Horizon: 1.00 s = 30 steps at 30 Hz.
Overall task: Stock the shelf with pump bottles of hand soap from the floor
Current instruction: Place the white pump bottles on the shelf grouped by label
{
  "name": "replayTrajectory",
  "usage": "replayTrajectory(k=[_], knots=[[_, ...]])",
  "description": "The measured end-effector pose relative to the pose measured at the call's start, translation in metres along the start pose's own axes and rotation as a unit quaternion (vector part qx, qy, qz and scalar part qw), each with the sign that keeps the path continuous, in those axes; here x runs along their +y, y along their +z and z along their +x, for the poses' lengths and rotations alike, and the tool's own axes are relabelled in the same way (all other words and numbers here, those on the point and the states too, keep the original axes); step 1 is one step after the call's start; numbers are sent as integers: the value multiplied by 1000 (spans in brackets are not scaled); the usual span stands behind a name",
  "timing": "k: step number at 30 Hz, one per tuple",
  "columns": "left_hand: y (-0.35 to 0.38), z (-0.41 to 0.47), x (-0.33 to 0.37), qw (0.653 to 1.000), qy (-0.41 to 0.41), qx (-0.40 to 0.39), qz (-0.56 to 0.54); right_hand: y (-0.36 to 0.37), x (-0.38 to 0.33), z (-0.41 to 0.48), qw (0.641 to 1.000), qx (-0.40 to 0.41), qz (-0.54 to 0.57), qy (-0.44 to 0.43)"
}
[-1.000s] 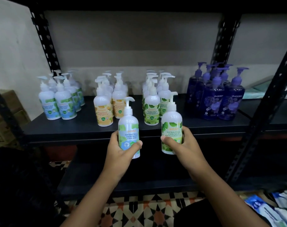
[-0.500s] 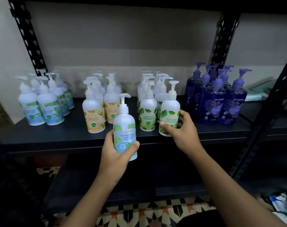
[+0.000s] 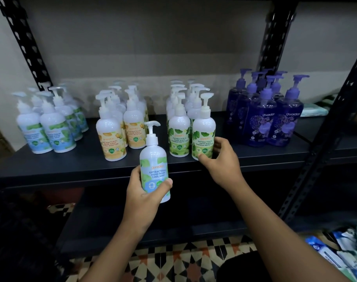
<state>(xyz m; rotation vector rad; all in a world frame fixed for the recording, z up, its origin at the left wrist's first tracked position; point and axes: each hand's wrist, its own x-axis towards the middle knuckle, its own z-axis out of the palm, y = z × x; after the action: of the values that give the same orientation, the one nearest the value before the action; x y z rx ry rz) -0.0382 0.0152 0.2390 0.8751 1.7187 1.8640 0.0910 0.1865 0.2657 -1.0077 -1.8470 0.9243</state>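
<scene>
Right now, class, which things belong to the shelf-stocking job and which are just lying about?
Job: Cool Mint bottle, gripped by left hand; green-label bottle, held by right hand; shelf; blue-label group.
Lying about: plastic packets, bottom right; teal pack, far right.

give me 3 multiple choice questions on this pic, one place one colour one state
1. Where is the Cool Mint bottle? A) standing on the shelf B) held by the left hand before the shelf edge C) lying on its side
2. What colour is the bottle group at the shelf's right end? A) purple B) red C) orange
3. What is the right hand doing? A) hanging empty B) pressing a pump C) gripping the upright Maximum Protection bottle
Answers: B, its base shows below the shelf edge; A, purple bodies and pumps; C, thumb and fingers curl round it.
</scene>
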Motion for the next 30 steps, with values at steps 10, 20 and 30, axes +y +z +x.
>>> replayTrajectory(k=[10, 20, 30], knots=[[-1, 1, -2, 1000, -5, 5, 3, 15, 3, 11, 996, 38, -76, -11], [-1, 3, -5, 1000, -4, 5, 6, 14, 2, 14, 995, 36, -89, -11], [-20, -9, 1, 1000, 6, 4, 8, 5, -14, 0, 999, 34, 13, 29]])
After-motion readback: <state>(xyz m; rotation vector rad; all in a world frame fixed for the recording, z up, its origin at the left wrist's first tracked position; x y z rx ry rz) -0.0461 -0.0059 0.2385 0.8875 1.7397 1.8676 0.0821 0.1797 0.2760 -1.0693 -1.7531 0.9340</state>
